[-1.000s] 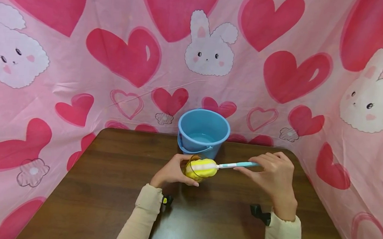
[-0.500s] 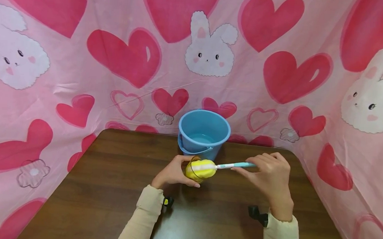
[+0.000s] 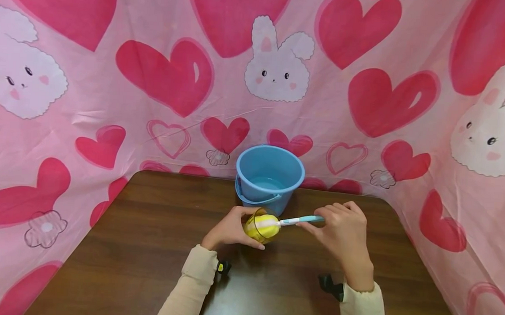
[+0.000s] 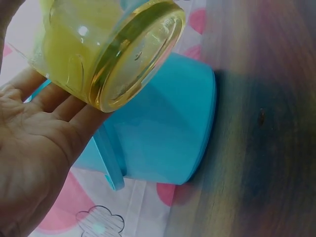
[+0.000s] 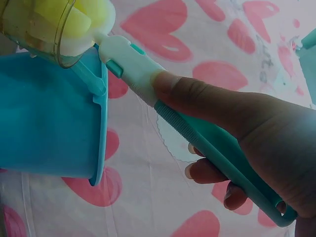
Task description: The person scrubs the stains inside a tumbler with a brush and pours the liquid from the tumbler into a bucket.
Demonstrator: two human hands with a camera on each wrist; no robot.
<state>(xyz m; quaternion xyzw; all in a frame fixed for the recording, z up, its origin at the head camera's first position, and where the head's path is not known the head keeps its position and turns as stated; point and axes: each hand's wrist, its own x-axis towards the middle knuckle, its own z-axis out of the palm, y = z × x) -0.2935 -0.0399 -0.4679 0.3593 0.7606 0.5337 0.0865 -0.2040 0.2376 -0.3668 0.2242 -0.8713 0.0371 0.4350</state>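
Observation:
An amber-tinted drinking glass [image 4: 71, 69] lies tilted on its side in my left hand [image 3: 229, 229], its mouth facing right in the head view. The left thumb and fingers wrap its sides, as the head view shows. My right hand [image 3: 343, 231] grips the teal-and-white handle of a sponge bottle brush [image 5: 136, 69], thumb pressed along the top of the handle. The brush's yellow-and-white sponge head [image 3: 270, 228] sits partly inside the glass, with its neck end outside the rim. Both are held above the table, in front of the bucket.
A blue bucket [image 3: 272, 195] with its handle hanging down stands at the back middle of the brown wooden table [image 3: 160, 238]. What looks like water shows at its bottom. Pink cloth [image 3: 229, 98] with hearts and rabbits hangs behind and on both sides.
My right hand has moved left with the brush, so the sponge head sits deeper in the glass. My left hand stays nearly in place, still holding the glass.

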